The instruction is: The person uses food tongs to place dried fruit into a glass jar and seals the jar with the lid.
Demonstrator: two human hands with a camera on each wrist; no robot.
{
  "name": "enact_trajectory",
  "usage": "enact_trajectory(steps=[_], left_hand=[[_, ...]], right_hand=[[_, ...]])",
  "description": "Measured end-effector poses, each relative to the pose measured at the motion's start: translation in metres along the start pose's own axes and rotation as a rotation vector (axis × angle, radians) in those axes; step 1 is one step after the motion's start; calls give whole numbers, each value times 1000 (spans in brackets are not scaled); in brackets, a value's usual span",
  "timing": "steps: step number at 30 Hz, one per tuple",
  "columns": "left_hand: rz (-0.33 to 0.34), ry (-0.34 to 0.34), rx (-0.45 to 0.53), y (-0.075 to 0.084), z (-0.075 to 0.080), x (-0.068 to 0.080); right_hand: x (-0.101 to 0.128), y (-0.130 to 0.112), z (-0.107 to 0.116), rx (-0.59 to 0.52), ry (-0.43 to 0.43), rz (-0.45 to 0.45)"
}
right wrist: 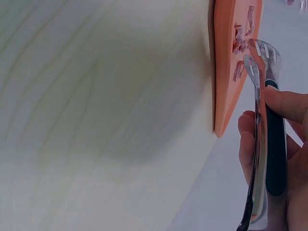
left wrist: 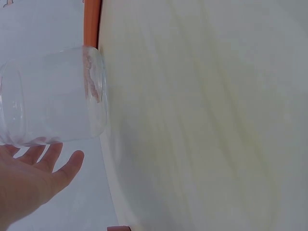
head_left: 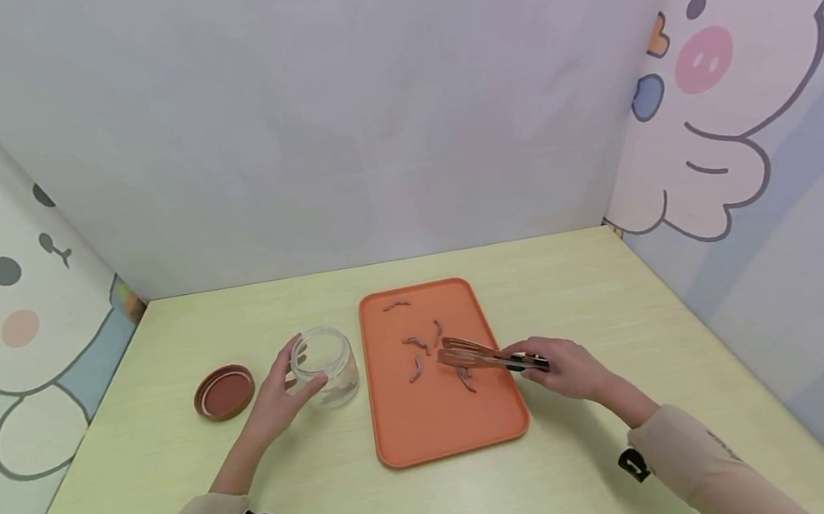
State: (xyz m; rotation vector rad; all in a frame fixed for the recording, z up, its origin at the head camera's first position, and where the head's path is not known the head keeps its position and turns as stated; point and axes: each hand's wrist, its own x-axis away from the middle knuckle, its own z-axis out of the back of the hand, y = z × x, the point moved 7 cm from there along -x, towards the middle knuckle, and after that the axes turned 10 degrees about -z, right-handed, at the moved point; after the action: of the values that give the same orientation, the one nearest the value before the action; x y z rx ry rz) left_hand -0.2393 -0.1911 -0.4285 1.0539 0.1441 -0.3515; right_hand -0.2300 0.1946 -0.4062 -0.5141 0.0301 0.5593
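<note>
**A:** Head view — what does each hand do?

**B:** The left hand (head_left: 276, 395) rests against the side of the clear jar (head_left: 327, 365), fingers relaxed and barely curved, thumb out toward the jar's base. The jar stands upright on the table (head_left: 581, 289), just left of the orange tray (head_left: 437, 422). A brown lid (head_left: 224, 391) lies beyond the back of that hand, apart from it. The right hand (head_left: 570, 368) grips the tongs (head_left: 483, 356), fingers curled round the dark handle end.

**A:** And the tong tips?

**B:** They point away from the fingers, over the tray, among the small curved brown pieces (head_left: 416, 343). Whether they pinch one cannot be told.

**A:** Left wrist view?

**B:** Fingers (left wrist: 48, 156) lie straight and slightly spread just beside the jar (left wrist: 53, 96); contact is unclear here. One brownish piece (left wrist: 91, 82) shows through the glass at the jar's bottom. The tray edge (left wrist: 91, 21) lies past the jar, away from the fingers.

**A:** Right wrist view?

**B:** Fingers (right wrist: 284, 103) wrap the tongs (right wrist: 267, 120), thumb pressed on the black grip. The slotted tips sit slightly parted beyond the fingertips, above the tray (right wrist: 231, 72), beside the pieces (right wrist: 239, 43).
</note>
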Motion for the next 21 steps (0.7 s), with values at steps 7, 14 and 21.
enact_trajectory(steps=[7, 14, 21], left_hand=[[2, 4, 3, 0, 0, 0], [16, -1, 3, -1, -1, 0], [9, 0, 2, -1, 0, 0]], right_hand=[[-5, 2, -4, 16, -33, -28], [-8, 2, -4, 23, -51, -45], [-11, 6, -3, 33, -66, -64]])
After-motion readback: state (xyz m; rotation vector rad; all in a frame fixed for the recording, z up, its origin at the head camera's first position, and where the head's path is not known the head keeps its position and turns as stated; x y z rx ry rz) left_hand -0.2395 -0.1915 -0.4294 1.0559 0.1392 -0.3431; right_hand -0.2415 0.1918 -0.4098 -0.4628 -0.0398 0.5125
